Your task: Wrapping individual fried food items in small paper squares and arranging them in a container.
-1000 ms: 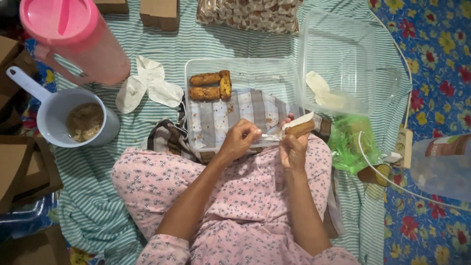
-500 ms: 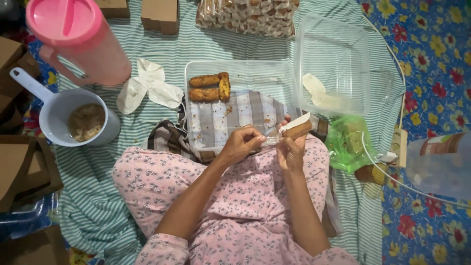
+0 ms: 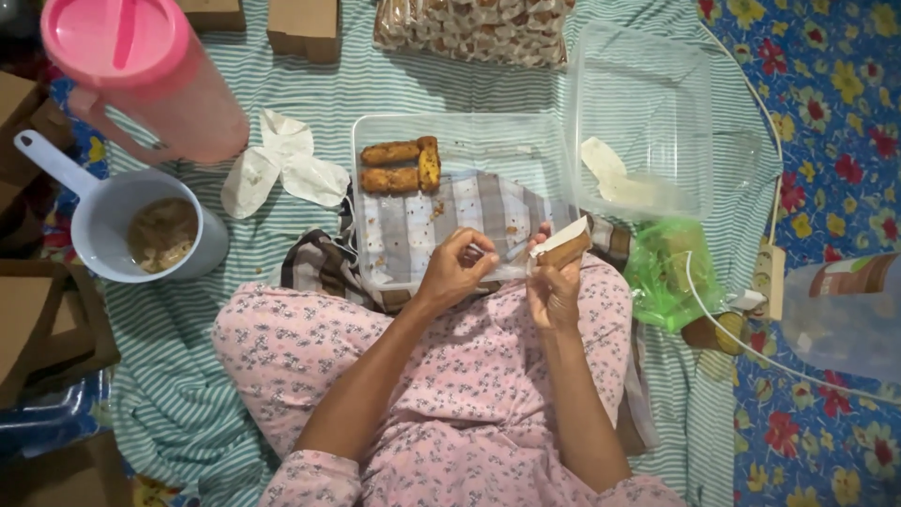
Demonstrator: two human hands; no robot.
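Observation:
My right hand [image 3: 554,286] grips a brown fried roll [image 3: 563,246] partly covered by a white paper wrapper. My left hand [image 3: 457,270] pinches a thin strip at the wrapper's edge, just left of the roll. Both hands hover over the near edge of a clear plastic tray [image 3: 469,141] that rests on a checked cloth on my lap. Three fried rolls [image 3: 402,165] lie in the tray's far left corner.
A pink jug [image 3: 141,75] and a white scoop of brown sauce [image 3: 155,233] stand at the left, crumpled white papers [image 3: 282,169] beside them. A clear tub [image 3: 648,122] sits at the right, a green bag [image 3: 666,272] below it, packed snacks [image 3: 469,26] at the top.
My hands and the wrapped roll have shifted slightly toward me. The left fingers have closed in on the wrapper's edge.

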